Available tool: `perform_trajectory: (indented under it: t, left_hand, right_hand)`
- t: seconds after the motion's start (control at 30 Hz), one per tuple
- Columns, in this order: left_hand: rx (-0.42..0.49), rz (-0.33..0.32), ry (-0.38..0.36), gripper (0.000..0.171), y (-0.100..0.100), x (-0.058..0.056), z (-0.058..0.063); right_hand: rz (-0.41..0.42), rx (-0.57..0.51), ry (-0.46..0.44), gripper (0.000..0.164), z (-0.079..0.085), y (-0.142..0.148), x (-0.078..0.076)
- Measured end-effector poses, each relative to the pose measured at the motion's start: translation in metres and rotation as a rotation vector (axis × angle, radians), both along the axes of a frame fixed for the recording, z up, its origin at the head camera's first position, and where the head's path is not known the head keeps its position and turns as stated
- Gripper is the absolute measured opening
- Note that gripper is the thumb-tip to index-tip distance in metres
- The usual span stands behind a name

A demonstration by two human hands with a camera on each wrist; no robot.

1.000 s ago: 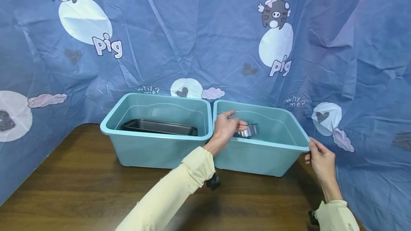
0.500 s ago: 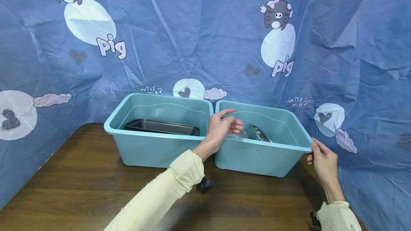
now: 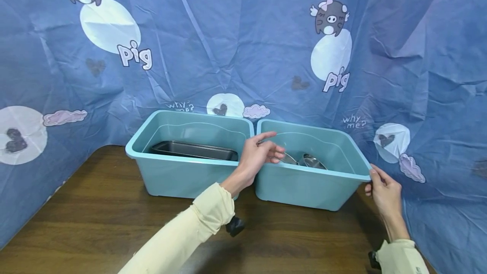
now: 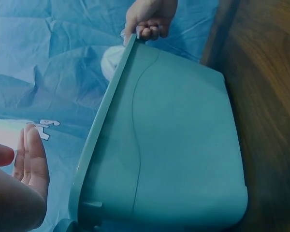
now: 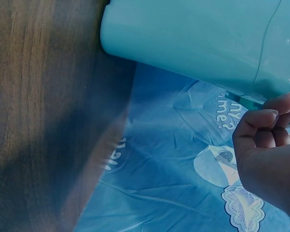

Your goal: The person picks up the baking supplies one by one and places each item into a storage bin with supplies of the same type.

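Two teal plastic bins stand side by side. My left hand hovers over the near left corner of the right bin. Its fingers are loosely extended with nothing between them; the left wrist view shows them beside the bin's rim. Inside that bin lie a shiny oval metal piece, perhaps a small dish or mould, and another thin-edged metal piece, partly hidden by the near wall and my hand. My right hand grips the rim at the bin's right front corner, thumb on top; the right wrist view shows its curled fingers.
In the left bin a dark rectangular loaf pan rests on the bottom. A brown wooden table bears both bins. Behind them hangs a blue printed cloth, which also runs along the right side.
My left hand has let go of the shiny metal piece, which has dropped into the right bin and tipped over. The hand has drawn back left. My right hand keeps its grip on the rim.
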State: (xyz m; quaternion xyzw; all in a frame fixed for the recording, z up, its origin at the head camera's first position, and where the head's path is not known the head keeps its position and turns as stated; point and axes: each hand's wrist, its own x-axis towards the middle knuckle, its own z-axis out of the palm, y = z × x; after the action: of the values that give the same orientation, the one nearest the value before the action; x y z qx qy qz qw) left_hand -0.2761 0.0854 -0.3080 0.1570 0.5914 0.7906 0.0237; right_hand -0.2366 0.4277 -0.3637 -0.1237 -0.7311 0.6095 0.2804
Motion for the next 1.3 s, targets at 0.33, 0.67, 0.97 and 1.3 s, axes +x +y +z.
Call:
perform_trajectory:
  t: [0.33, 0.67, 0.97, 1.3]
  left_hand:
    - [-0.025, -0.015, 0.006, 0.048, -0.015, 0.012, -0.006]
    - [-0.041, -0.055, 0.002, 0.047, -0.035, 0.026, -0.019]
    - [-0.07, -0.114, 0.016, 0.047, -0.053, 0.04, -0.034]
    - [-0.12, -0.142, -0.004, 0.052, -0.076, 0.05, -0.051]
  right_hand:
    - [-0.027, -0.043, 0.002, 0.029, -0.002, -0.001, 0.0]
    - [-0.026, -0.108, 0.036, 0.016, -0.006, -0.007, 0.002]
    - [-0.042, -0.088, 0.039, 0.039, -0.012, -0.006, 0.003]
    - [-0.03, -0.035, 0.015, 0.043, -0.016, -0.002, 0.004]
